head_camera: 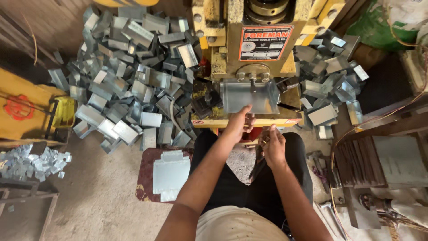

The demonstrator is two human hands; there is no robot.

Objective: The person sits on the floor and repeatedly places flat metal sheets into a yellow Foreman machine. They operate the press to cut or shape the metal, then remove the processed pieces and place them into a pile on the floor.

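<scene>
The yellow press machine fills the top middle of the view, its bed jutting toward the seated person. To its left a big heap of bent sheet-metal pieces spreads over the floor, and a smaller heap of the same grey pieces lies to the right of the press. A stack of flat metal blanks rests on a reddish stool by the person's left knee, at the stool's right edge. On the bed, right under the ram, stands the sheet-metal piece now in hand, its lower edge at the bed's front edge. The left hand reaches up to that edge, fingers pinched narrowly on its lower middle. The right hand hangs lower, between the knees, fingers curled around a dark lever-like handle, though the grip is partly hidden. To do this step well, I judge the piece should sit square against the tooling and flat on the bed, with the pinching fingers kept at the very front edge, clear of the ram's path. The lever hand ought to stay quiet until the left hand is safely outside the die area, since a skewed piece would bend crooked.
</scene>
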